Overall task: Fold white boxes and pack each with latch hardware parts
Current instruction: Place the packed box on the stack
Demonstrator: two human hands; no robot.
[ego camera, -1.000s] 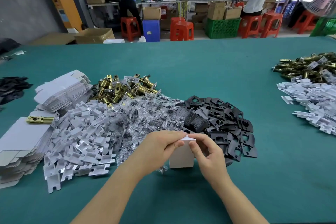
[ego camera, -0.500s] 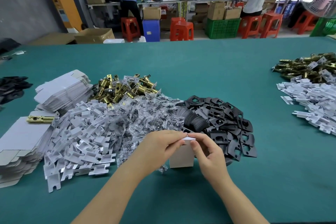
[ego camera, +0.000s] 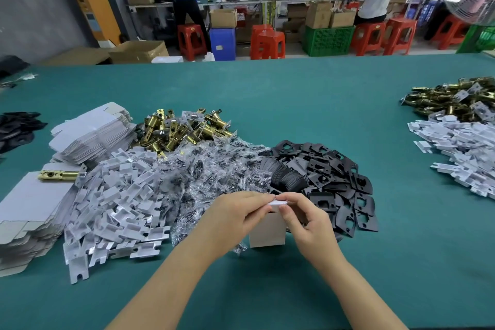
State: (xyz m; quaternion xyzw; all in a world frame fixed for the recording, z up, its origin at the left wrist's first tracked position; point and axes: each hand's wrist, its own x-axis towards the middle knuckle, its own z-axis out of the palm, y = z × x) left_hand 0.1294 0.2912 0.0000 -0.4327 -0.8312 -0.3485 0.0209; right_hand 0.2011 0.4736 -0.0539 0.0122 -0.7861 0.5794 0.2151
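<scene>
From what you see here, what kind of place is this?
Most likely a small packing workshop. A big green table holds sorted piles of brass latches, black plates and flat white boxes; both hands fold a box, and behind are workbenches, cartons and stools.

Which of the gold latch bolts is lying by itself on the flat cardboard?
The single gold metal latch bolt lying lengthwise on the flat white box blanks at far left. The other brass latches sit jumbled in a heap on the green table.
</scene>
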